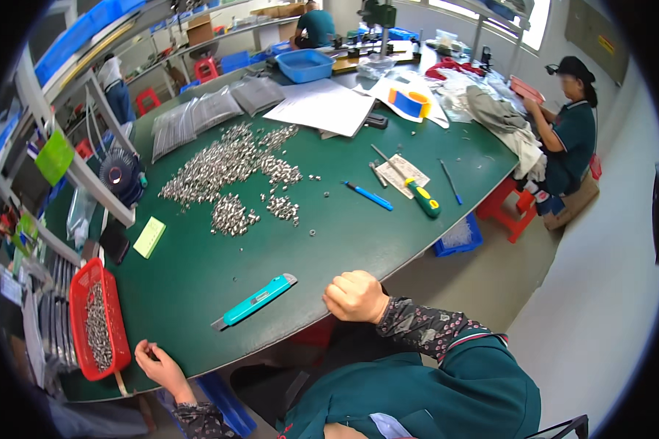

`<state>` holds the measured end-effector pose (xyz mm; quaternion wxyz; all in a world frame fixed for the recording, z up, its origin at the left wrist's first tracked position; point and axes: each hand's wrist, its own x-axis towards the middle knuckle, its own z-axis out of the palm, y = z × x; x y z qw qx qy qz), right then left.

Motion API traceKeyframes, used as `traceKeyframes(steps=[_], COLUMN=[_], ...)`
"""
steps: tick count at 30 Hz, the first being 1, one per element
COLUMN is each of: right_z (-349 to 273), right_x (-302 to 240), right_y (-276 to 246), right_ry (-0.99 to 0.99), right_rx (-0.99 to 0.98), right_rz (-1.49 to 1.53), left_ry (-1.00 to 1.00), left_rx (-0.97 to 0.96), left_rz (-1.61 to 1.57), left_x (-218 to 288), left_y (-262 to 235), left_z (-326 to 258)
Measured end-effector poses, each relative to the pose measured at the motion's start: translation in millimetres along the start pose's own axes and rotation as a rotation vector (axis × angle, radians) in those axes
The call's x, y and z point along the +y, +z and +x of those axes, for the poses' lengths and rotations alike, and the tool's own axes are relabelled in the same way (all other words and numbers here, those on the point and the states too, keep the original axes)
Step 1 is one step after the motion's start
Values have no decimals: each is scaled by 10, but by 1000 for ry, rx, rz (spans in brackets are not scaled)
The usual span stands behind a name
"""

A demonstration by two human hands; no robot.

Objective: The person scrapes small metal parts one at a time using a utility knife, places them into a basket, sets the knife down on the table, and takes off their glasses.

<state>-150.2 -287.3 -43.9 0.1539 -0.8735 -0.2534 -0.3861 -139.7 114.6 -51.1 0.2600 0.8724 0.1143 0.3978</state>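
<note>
My left hand (pixel 162 370) is at the table's front left edge, beside a red plastic basket (pixel 117 322) of small metal parts. Its fingers are loosely bent and apart, with nothing seen in them. At the front edge further right, my right hand (pixel 356 296) is closed in a fist; the inside of the fist is hidden. Between the hands, nearer the right one, a teal utility knife (pixel 260 298) lies flat with a bit of blade showing at its left end. Loose piles of small silvery metal parts (pixel 216 168) spread over the green table (pixel 329 252) beyond it.
A screwdriver (pixel 422 197), a blue pen (pixel 368 196) and a slim blue stick (pixel 450 181) lie to the right. Yellow-green sticky notes (pixel 149 238) and a small fan (pixel 121 175) are left. White sheets (pixel 322 106) and a blue tray (pixel 305 66) stand behind. A co-worker (pixel 571 132) sits far right.
</note>
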Motion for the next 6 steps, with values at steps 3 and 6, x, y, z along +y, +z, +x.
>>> traceKeyframes(steps=[3, 6], right_z=[111, 307], right_x=[-83, -187], right_y=[12, 246], right_ry=[9, -46], right_rx=[15, 14], right_rz=[32, 114], left_ry=[-32, -30], left_rx=[42, 51], left_rz=[-40, 33], left_x=[-64, -151], left_y=[-122, -150], left_z=[3, -7])
